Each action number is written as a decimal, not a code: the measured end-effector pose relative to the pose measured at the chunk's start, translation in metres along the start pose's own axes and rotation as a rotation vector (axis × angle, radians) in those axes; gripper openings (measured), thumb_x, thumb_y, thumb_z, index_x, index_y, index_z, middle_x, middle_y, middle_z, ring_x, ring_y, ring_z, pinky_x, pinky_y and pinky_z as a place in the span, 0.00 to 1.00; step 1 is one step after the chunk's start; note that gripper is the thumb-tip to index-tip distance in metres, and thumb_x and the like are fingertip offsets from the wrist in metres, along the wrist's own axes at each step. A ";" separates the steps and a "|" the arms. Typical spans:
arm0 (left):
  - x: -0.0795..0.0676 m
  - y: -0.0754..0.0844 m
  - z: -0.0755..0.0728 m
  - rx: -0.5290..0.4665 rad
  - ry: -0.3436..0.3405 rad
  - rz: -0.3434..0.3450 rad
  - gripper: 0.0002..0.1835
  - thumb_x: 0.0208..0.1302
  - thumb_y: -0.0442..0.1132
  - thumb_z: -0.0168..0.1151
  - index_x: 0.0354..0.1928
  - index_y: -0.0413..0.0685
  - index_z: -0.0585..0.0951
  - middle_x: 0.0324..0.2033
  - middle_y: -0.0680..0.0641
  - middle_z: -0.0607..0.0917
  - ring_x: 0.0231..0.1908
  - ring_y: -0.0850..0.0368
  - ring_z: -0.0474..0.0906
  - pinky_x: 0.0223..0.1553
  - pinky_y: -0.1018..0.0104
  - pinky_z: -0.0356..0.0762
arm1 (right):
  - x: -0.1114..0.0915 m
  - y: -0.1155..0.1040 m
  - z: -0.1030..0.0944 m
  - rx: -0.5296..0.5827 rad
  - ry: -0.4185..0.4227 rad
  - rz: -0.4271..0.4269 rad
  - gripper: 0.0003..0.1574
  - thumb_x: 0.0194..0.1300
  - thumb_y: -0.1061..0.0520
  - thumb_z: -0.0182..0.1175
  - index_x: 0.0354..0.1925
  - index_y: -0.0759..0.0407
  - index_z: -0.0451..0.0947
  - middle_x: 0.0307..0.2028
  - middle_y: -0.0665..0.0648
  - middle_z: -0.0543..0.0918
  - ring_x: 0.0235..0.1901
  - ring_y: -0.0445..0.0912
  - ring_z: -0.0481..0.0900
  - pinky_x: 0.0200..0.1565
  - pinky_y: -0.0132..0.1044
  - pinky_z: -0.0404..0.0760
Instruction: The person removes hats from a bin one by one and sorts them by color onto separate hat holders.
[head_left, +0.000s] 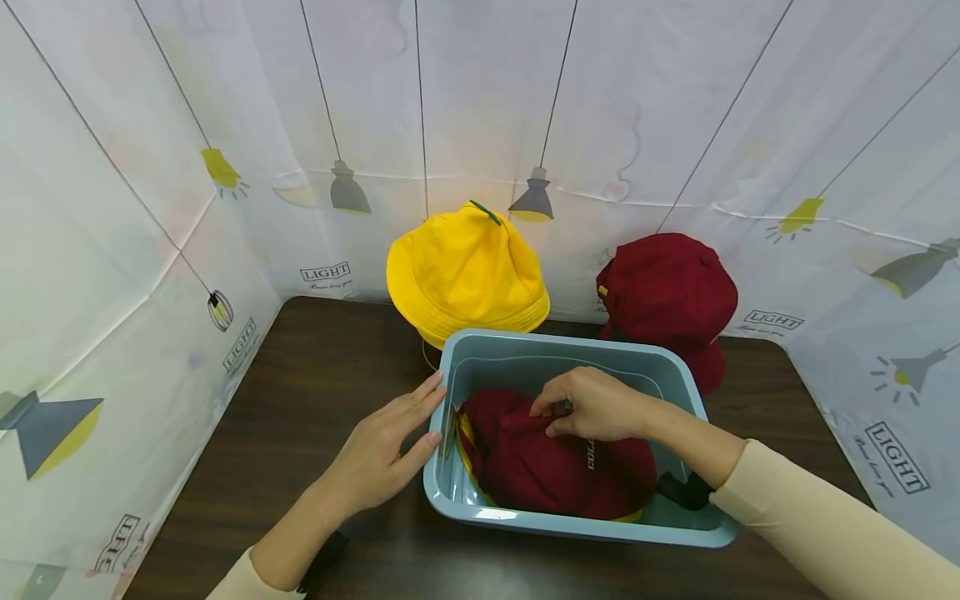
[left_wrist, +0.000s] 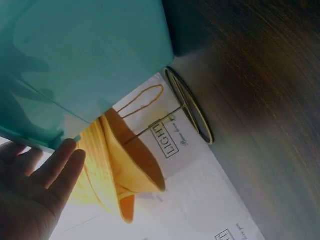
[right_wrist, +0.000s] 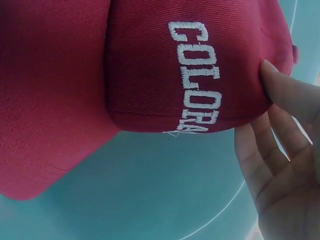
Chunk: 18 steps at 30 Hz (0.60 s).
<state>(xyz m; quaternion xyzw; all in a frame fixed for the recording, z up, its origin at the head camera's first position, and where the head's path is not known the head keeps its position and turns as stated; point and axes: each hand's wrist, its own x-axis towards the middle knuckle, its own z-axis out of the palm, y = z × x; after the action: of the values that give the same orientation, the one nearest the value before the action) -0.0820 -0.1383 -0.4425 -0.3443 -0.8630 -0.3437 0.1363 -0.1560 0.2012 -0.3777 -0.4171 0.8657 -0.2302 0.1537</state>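
My right hand pinches a dark red baseball cap inside a blue-grey plastic bin. White letters beginning "COLORA" run across the front of the cap in the right wrist view, with the thumb on top of the fabric and the fingers below. Yellow edging peeks out from under the cap at its left and front. My left hand touches the bin's left rim with extended fingers; from the left wrist view, its fingertips lie along the bin's edge.
Behind the bin, a yellow bucket hat with a green stem hangs on a wire stand. Another dark red cap is at the back right. The dark wooden table meets white printed curtains at the back and sides.
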 end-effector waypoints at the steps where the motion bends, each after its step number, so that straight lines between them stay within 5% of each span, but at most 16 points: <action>1: 0.000 0.000 0.000 -0.002 -0.001 -0.001 0.30 0.78 0.43 0.57 0.77 0.40 0.70 0.79 0.48 0.65 0.73 0.49 0.70 0.68 0.44 0.73 | 0.000 0.000 0.000 -0.003 0.005 -0.003 0.16 0.60 0.64 0.77 0.48 0.54 0.91 0.35 0.43 0.88 0.32 0.36 0.78 0.36 0.32 0.84; 18: 0.001 0.001 0.000 -0.009 -0.005 -0.010 0.31 0.77 0.42 0.58 0.78 0.43 0.68 0.79 0.48 0.64 0.73 0.48 0.69 0.68 0.43 0.72 | -0.004 -0.013 -0.021 0.026 0.083 -0.078 0.16 0.58 0.68 0.76 0.46 0.57 0.92 0.37 0.46 0.90 0.33 0.38 0.82 0.37 0.34 0.86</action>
<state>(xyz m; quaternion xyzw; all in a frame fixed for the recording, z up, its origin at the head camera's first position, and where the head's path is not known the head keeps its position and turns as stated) -0.0819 -0.1378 -0.4415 -0.3414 -0.8636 -0.3473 0.1306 -0.1549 0.2027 -0.3532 -0.4387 0.8512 -0.2645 0.1140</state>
